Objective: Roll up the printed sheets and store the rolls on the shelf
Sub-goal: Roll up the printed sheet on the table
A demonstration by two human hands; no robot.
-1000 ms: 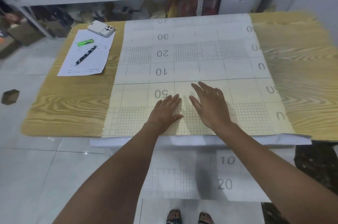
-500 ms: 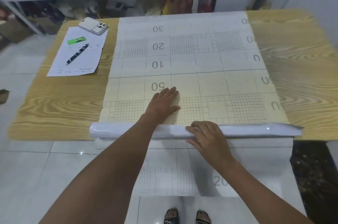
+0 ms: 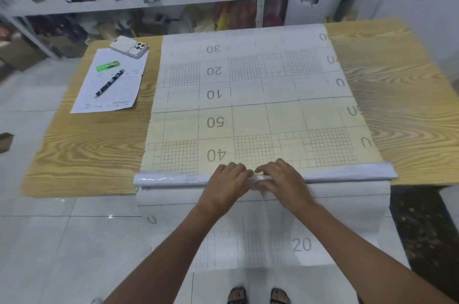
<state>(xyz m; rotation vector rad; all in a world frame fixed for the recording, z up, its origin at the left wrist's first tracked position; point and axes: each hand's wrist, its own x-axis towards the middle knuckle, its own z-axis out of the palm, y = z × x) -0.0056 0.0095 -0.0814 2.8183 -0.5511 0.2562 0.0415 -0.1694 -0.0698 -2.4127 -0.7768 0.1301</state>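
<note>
At table near edge, left hand and right hand grip roll, fingers curled over, hiding its middle; printed sheet hanging below partly behind arms.

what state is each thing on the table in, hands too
printed sheet, spread flat on the table, near end hanging off the edge
roll, partly wound, at the near table edge
left hand, fingers curled over the roll
right hand, fingers curled over the roll
phone, face down on the paper
pen, lying flat on the paper
</note>
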